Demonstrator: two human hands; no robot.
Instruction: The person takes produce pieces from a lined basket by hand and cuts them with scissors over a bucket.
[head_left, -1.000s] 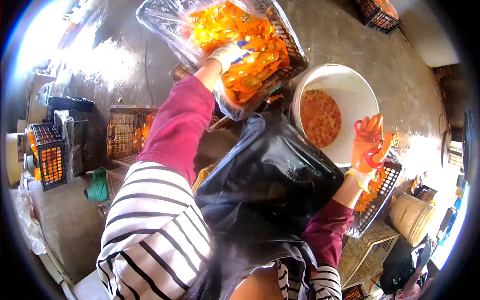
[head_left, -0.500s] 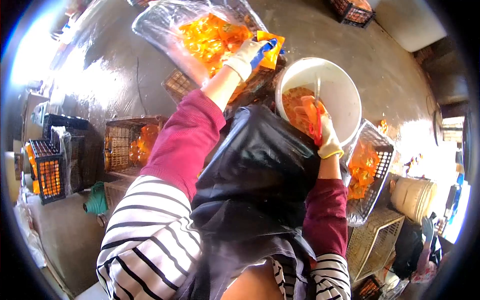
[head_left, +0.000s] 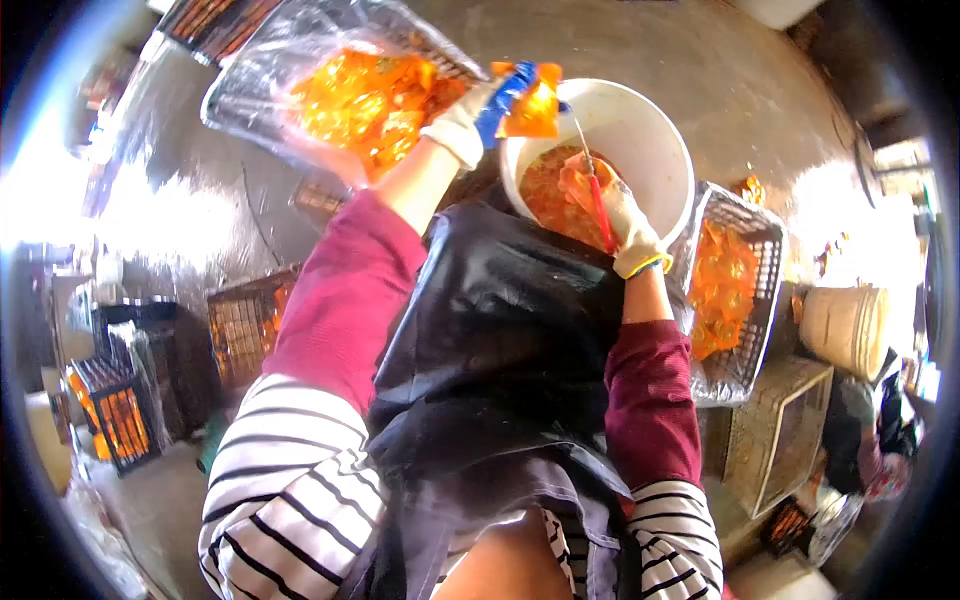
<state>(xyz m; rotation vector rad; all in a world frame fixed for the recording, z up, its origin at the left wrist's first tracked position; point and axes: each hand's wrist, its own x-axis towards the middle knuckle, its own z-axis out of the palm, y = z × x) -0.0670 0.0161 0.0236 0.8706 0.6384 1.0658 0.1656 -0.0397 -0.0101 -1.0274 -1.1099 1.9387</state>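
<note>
My left hand (head_left: 490,110), in a white glove with blue fingers, grips an orange plastic pouch (head_left: 538,105) at the left rim of a white bucket (head_left: 655,140). The bucket holds a reddish-orange mixture (head_left: 550,185). Inside its near right side, my right hand (head_left: 622,215), in a white glove with orange fingers and a yellow cuff, is closed around a tool with a red handle (head_left: 600,210) and a thin metal shaft. What the tool's end looks like is unclear. Left of the bucket, a plastic-lined crate (head_left: 255,95) holds a heap of orange pouches (head_left: 370,100).
A black lined crate (head_left: 765,270) with orange pouches stands right of the bucket. Beyond it are a beige bucket (head_left: 845,325) and a tan crate (head_left: 780,430). More crates (head_left: 110,415) stand at left. Another person (head_left: 865,430) is at the far right. The floor looks wet.
My left hand has brought the pouch from beside the pouch heap to the bucket's rim. The red-handled tool has tilted in my right hand. The whole view has shifted slightly.
</note>
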